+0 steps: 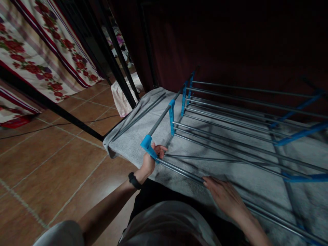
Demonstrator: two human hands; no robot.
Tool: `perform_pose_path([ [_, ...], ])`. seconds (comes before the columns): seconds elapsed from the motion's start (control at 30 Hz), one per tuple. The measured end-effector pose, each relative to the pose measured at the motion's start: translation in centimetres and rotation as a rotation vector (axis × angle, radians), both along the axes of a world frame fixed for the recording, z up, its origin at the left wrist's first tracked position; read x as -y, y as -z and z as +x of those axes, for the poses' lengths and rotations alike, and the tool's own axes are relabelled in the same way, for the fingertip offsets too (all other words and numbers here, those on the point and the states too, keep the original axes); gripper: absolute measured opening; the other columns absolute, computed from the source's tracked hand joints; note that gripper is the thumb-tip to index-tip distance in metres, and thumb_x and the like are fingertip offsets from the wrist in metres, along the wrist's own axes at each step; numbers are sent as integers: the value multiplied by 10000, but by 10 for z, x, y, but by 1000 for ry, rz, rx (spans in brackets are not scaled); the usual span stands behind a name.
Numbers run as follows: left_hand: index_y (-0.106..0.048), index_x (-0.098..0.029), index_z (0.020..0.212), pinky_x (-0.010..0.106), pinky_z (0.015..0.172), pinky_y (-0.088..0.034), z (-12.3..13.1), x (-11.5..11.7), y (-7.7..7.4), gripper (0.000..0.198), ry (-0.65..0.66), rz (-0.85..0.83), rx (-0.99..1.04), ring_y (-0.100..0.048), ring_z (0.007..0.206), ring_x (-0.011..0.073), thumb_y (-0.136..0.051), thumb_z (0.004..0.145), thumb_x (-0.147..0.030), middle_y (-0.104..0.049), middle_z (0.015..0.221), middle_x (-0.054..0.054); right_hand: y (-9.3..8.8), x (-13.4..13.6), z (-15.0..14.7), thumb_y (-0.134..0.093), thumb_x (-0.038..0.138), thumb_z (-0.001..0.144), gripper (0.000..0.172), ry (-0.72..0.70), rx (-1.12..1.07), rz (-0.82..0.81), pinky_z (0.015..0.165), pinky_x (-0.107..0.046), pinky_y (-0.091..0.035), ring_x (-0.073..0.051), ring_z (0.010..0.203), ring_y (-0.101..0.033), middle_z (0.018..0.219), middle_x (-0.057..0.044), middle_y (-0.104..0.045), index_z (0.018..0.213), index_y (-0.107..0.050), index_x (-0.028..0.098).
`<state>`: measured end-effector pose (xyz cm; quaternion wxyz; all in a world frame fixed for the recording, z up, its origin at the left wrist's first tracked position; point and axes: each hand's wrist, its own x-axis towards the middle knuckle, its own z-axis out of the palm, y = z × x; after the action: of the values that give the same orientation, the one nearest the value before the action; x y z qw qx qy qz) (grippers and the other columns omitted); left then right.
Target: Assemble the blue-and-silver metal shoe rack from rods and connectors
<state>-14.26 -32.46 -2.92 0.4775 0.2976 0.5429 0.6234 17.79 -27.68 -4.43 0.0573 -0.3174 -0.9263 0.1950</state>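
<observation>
A rack of grey metal tubes (225, 133) joined by blue plastic connectors (171, 118) lies on its side on a grey cloth-covered surface (135, 128). My left hand (151, 159), with a black band at the wrist, is closed round the nearest blue corner connector (147, 145). Part of its fingers curls behind that piece. Farther right, my right hand (225, 196) grips the pair of near metal tubes (181, 169) that run out of this connector. Its fingertips are partly hidden beyond the tubes.
Loose thin tubes (140, 116) lie on the cloth at the left. A black metal frame bar (64, 114) slants above the tiled floor (51, 153). Floral curtains (48, 51) hang at upper left, and a dark panel (230, 41) stands behind the rack.
</observation>
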Motion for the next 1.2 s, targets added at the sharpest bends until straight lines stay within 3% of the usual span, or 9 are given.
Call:
perform_pose_path([
  [0.13, -710, -114, 813, 311, 614, -299, -1, -1, 2, 656, -7, 27, 10, -422, 594, 169, -278, 940, -591, -490, 584, 44, -2, 2, -3, -301, 271, 1034, 377, 20, 25, 48, 826, -355, -529, -202, 983, -664, 1153, -61, -685, 1235, -617, 231],
  [0.23, -711, -114, 834, 310, 627, -331, -4, -2, 4, 642, 5, 33, 38, -466, 627, 177, -313, 932, -607, -544, 635, 62, -5, 17, -8, -314, 190, 1009, 396, 42, -5, 228, 915, -413, -485, -230, 1007, -640, 1180, -95, -666, 1304, -577, 171],
  [0.33, -705, -118, 872, 312, 666, -375, -7, -1, 10, 597, -17, 29, 95, -521, 682, 191, -391, 909, -624, -603, 711, 80, 2, 44, -14, -315, 90, 960, 475, -9, -146, 420, 1057, -448, -363, -241, 1120, -578, 1278, -84, -617, 1382, -516, 176],
  [0.47, -698, -128, 870, 313, 687, -399, -7, 3, 22, 593, -74, 6, 75, -548, 709, 197, -420, 894, -652, -624, 735, 81, 30, 66, -23, -325, 78, 950, 481, -42, -196, 437, 1007, -378, -406, -207, 1078, -594, 1252, -47, -635, 1357, -536, 224],
  [0.6, -696, -134, 888, 311, 680, -406, -8, 4, 35, 594, -46, 19, 33, -556, 704, 195, -401, 906, -649, -638, 748, 81, 64, 52, -33, -387, 137, 963, 396, 145, -26, 447, 942, -391, -468, -257, 1083, -606, 1243, -102, -633, 1312, -567, 193],
  [0.8, -696, -122, 873, 298, 624, -387, -8, 2, 45, 602, -44, 50, 47, -543, 649, 179, -391, 912, -639, -617, 706, 73, 91, 38, -36, -419, 187, 996, 316, 165, 89, 434, 922, -384, -498, -257, 1086, -626, 1250, -92, -638, 1227, -633, 221],
  [0.93, -695, -124, 866, 299, 605, -375, -5, 1, 45, 635, -59, 28, 33, -520, 619, 174, -356, 910, -659, -600, 691, 65, 90, 41, -32, -417, 223, 1017, 319, 153, 88, 381, 918, -338, -508, -221, 1115, -619, 1272, -59, -633, 1258, -623, 258],
  [1.07, -698, -124, 856, 303, 610, -367, -3, 1, 44, 652, -80, 18, 11, -505, 619, 176, -345, 905, -670, -585, 670, 60, 80, 38, -33, -419, 187, 1008, 343, 122, 96, 343, 944, -353, -515, -216, 1137, -611, 1268, -66, -634, 1291, -604, 246],
  [1.2, -697, -128, 849, 306, 618, -367, -3, 1, 45, 655, -77, 31, 0, -495, 626, 176, -345, 900, -678, -576, 674, 57, 70, 34, -34, -375, 175, 1017, 364, 74, 142, 282, 881, -333, -552, -213, 1113, -631, 1280, -72, -627, 1303, -594, 230],
])
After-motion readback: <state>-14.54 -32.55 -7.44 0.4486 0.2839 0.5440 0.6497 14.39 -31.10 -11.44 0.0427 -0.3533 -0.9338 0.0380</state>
